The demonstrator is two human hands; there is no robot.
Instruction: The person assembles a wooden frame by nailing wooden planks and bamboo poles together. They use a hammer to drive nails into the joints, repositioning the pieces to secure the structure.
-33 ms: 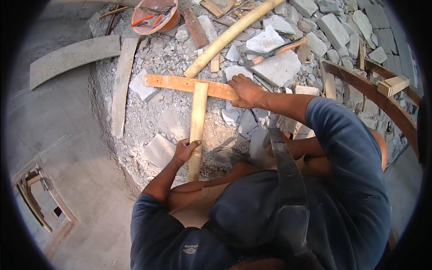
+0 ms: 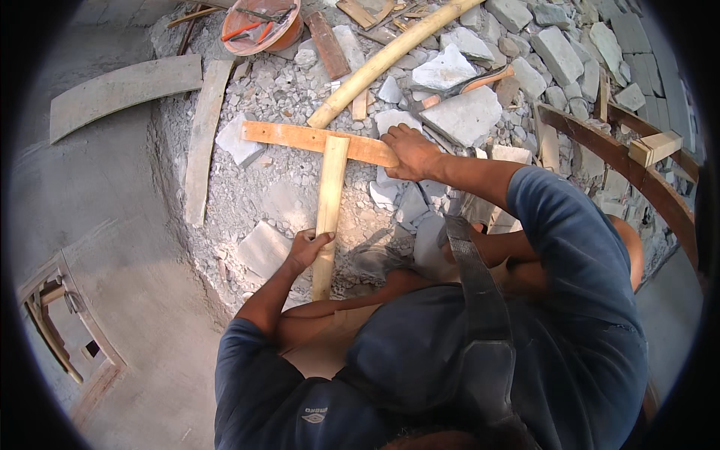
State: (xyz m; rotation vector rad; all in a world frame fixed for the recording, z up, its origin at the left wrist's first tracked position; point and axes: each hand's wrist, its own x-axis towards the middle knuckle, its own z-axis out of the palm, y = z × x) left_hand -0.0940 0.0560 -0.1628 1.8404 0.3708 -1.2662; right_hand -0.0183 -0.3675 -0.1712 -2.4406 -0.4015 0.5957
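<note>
My left hand (image 2: 306,249) is closed around a short, pale round wooden pole (image 2: 331,187), thumb across its top. The pole's far end lies over the middle of a narrow, slightly curved orange-brown wooden board (image 2: 285,136), so the two make a T. At the board's right end, my right hand (image 2: 411,151) grips the wood with its fingers curled over the edge. A longer peeled pole (image 2: 382,69) slants away just beyond the board. Part of my foot (image 2: 375,261) shows beside the short pole, on the rubble.
Broken concrete slabs (image 2: 463,117) and gravel cover the ground. A tool with an orange handle (image 2: 487,79) lies among them. Far left stands an orange bucket (image 2: 296,34) holding tools. Curved grey boards (image 2: 124,94) lie left; brown curved timbers (image 2: 622,142) stand right. A wood-framed opening (image 2: 94,319) is lower left.
</note>
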